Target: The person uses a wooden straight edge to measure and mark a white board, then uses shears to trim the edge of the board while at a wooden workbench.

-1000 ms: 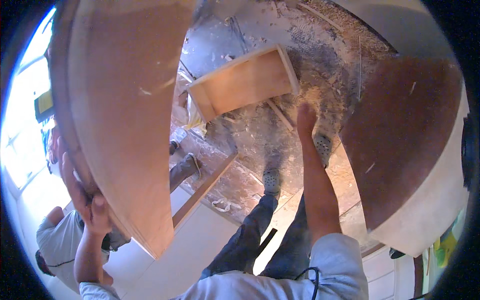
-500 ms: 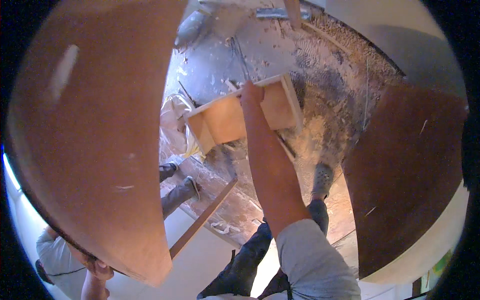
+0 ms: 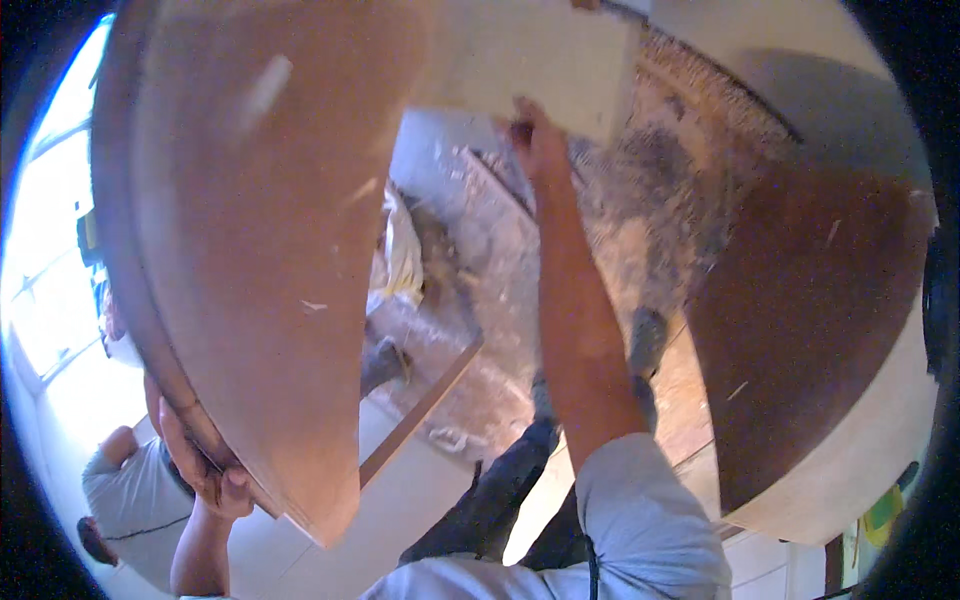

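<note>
A large light-brown wooden panel [image 3: 260, 260] with a rounded edge fills the left side. My left hand [image 3: 205, 465] is closed around that edge, low at the left. Up at the top centre, my right hand [image 3: 530, 135] has its fingers closed on the lower edge of a pale wooden box [image 3: 525, 60], raised beside the panel and seen from a flat outer face. Motion blurs both the box and the hand slightly.
A dark-brown curved panel [image 3: 810, 330] stands at the right. A dusty floor [image 3: 640, 200] holds wood strips, debris and a pale sack [image 3: 400, 260]. A wooden batten [image 3: 415, 420] lies below. A co-worker in grey [image 3: 130, 500] is at the lower left, beside a bright window [image 3: 45, 250].
My right hand reached down to the box that lay on the floor, took hold of it and lifted it toward the top. My left hand has stayed on the panel's edge.
</note>
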